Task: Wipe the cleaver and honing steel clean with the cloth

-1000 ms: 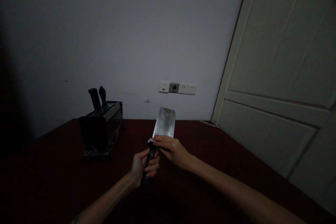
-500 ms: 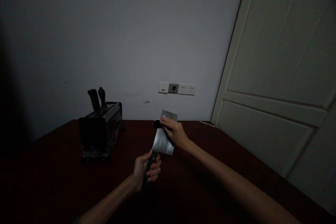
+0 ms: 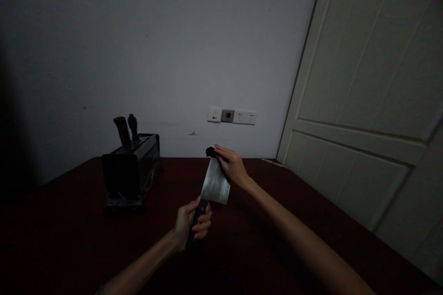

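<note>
A cleaver [image 3: 216,183] with a broad metal blade is held over the table, its blade pointing away from me. My left hand [image 3: 194,222] is wrapped around its black handle. Toward the blade's far end, my right hand [image 3: 233,166] presses a dark cloth [image 3: 210,151] against the metal. Fingers and cloth cover the blade's far edge, and most of the cloth is hidden under the hand. To the left stands a dark knife block [image 3: 133,166] with two black handles sticking up from its top.
Below everything lies a dark red table [image 3: 263,230]. Behind it rises a pale wall with a row of sockets [image 3: 231,116]. A white panelled door [image 3: 353,138] slants along the right side. The light is dim.
My right hand and the dark cloth have slid away from me along the blade to its far end, baring more metal near the handle. My left hand keeps its hold.
</note>
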The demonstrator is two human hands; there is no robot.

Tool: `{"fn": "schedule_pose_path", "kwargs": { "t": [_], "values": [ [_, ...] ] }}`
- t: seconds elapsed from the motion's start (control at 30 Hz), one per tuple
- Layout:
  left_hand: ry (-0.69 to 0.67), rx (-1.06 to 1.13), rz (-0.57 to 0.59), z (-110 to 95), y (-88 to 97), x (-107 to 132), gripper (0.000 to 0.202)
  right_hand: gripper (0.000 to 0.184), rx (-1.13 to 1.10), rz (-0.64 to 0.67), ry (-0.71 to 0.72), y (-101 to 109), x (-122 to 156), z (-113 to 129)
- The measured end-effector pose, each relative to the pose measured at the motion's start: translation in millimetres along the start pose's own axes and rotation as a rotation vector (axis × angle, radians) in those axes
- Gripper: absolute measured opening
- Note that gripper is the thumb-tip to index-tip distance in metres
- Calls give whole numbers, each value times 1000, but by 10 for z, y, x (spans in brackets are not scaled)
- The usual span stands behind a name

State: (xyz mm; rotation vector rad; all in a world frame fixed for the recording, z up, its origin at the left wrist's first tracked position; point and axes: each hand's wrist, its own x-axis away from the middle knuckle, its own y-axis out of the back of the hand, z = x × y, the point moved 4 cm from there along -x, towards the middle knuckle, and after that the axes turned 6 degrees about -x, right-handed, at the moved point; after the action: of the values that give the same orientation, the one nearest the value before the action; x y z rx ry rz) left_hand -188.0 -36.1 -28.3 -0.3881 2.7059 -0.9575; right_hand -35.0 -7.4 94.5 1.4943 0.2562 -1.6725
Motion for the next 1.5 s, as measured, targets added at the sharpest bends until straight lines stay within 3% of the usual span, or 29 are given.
{"fn": "schedule_pose_path", "kwargs": {
  "t": [0.17,0.27,0.47,0.7,0.97,1.07,1.2,1.4,1.5],
  "values": [
    [-17,-6,-17,-36,-18,5,29,25,28,-81,-54,146,-46,-166],
    [-30,4,-20,-57,-1,9,29,25,12,-80,-46,124,112,-68],
    [-87,54,-1,-93,48,9,27,32,-105,150,23,-50,619,305],
    [-18,71,32,-39,-21,14,28,29,-11,14,-18,266,227,-48],
    [-86,66,-11,-168,9,32,28,30,-93,253,68,69,770,449],
    [-79,67,1,-155,-19,26,29,30,-95,240,73,119,700,415],
    [-59,64,39,-120,-65,18,29,25,-44,104,73,196,538,377],
    [-81,89,25,-120,-43,10,30,27,-126,304,131,21,632,603],
    [-86,84,32,-115,-63,8,29,22,-93,179,77,91,499,488]
  ]
}}
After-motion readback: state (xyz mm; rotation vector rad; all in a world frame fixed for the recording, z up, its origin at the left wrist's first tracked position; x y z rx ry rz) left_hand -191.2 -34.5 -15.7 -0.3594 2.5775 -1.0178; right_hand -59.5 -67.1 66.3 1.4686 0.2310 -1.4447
